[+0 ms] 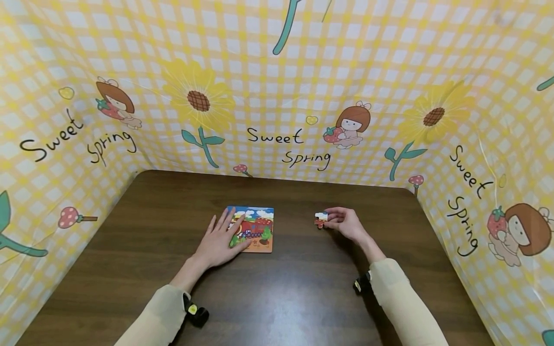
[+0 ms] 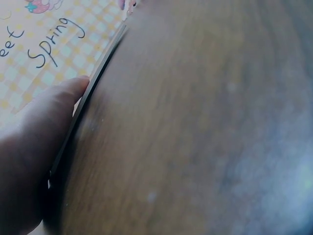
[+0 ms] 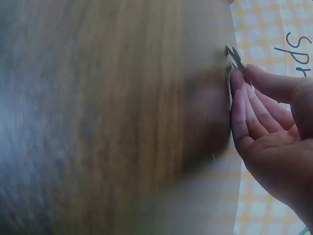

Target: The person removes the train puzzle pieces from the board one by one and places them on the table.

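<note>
A square jigsaw puzzle (image 1: 262, 226) with a colourful train picture lies flat on the table. My left hand (image 1: 218, 244) rests on its left part with fingers spread, covering some of the picture. In the left wrist view, the thumb (image 2: 46, 110) lies along the puzzle's thin edge (image 2: 104, 59). To the right, apart from the puzzle, my right hand (image 1: 346, 224) pinches a small puzzle piece (image 1: 321, 218) with blue, white and red print. From the right wrist, the hand (image 3: 269, 125) shows its thumb and fingertips on the piece (image 3: 237, 58), seen edge-on and slightly tilted.
The dark wooden table (image 1: 277, 298) carries the puzzle near its middle. A yellow checked cloth (image 1: 277, 96) with flowers and lettering stands as a wall at the back and on both sides. Each wrist wears a black camera, one on the left (image 1: 196, 315).
</note>
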Motion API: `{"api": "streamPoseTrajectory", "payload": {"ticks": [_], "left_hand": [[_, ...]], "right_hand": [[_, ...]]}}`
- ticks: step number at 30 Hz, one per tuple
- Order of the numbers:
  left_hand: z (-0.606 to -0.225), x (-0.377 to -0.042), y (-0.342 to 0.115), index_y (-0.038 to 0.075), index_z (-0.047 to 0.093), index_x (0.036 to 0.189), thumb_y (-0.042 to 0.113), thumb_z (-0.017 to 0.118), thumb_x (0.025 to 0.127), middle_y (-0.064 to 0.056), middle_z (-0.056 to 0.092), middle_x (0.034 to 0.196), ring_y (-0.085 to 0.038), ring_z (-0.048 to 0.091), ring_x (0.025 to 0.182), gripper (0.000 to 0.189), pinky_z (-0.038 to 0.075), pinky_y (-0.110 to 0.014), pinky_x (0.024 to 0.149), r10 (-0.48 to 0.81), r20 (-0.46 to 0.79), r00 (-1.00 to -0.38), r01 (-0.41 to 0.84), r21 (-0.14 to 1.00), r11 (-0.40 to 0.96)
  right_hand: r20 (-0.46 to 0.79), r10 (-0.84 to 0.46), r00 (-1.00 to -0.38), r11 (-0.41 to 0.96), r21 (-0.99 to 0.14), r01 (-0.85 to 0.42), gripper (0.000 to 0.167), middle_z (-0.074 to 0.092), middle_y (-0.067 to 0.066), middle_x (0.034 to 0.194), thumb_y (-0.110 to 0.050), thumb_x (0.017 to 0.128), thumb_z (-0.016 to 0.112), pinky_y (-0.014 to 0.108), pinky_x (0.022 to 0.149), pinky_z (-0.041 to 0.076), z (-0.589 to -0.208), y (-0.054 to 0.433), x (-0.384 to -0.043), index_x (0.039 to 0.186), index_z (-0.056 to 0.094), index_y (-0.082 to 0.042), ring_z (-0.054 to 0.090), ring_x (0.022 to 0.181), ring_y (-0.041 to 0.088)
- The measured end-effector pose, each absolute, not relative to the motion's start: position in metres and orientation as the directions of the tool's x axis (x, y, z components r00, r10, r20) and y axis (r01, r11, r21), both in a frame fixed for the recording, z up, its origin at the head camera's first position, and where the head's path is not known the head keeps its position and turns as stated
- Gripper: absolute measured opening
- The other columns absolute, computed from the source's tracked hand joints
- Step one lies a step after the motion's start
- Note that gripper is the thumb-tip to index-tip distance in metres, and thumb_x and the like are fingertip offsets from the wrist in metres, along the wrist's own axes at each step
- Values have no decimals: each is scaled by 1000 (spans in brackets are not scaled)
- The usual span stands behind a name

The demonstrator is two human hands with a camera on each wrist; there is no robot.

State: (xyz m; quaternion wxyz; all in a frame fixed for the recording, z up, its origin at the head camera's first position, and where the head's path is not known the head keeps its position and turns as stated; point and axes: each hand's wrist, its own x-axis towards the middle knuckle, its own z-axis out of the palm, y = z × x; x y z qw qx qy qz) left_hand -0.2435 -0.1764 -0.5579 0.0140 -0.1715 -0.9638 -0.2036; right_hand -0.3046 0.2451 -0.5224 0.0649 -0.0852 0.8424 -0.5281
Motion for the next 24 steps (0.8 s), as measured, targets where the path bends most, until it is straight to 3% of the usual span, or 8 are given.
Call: {"api": "streamPoseTrajectory", "payload": {"ticks": [8,13,18,24], "left_hand": [[-559,-243,-177,18,35,174,65,62,105,-20,18,185,-43,10,173,88,7,-72,137,329,120,-936,349,401,847],[-559,-242,-176,19,33,175,64,62,105,-18,16,185,-42,9,174,88,6,-71,138,328,105,-939,342,382,858],[-560,-242,-176,18,34,175,62,63,104,-20,18,185,-43,10,174,88,7,-71,137,329,116,-937,348,385,855],[-568,-247,-179,23,30,176,71,57,105,-17,14,186,-39,5,175,90,3,-69,138,334,99,-937,345,398,850]], "right_hand": [[54,-212,-976,598,-782,-173,34,76,27,109,2,93,84,22,77,55,-525,245,-304,125,76,10,72,91,23],[105,-223,-969,686,-690,-232,33,70,26,124,-4,95,85,48,96,58,-529,247,-302,125,78,5,68,111,40],[161,-259,-952,728,-616,-302,34,66,29,140,-7,95,85,71,118,42,-529,249,-301,126,78,4,53,137,53],[159,-268,-950,732,-608,-308,34,62,30,147,-7,96,85,73,123,37,-528,251,-301,126,76,6,47,145,56]]}}
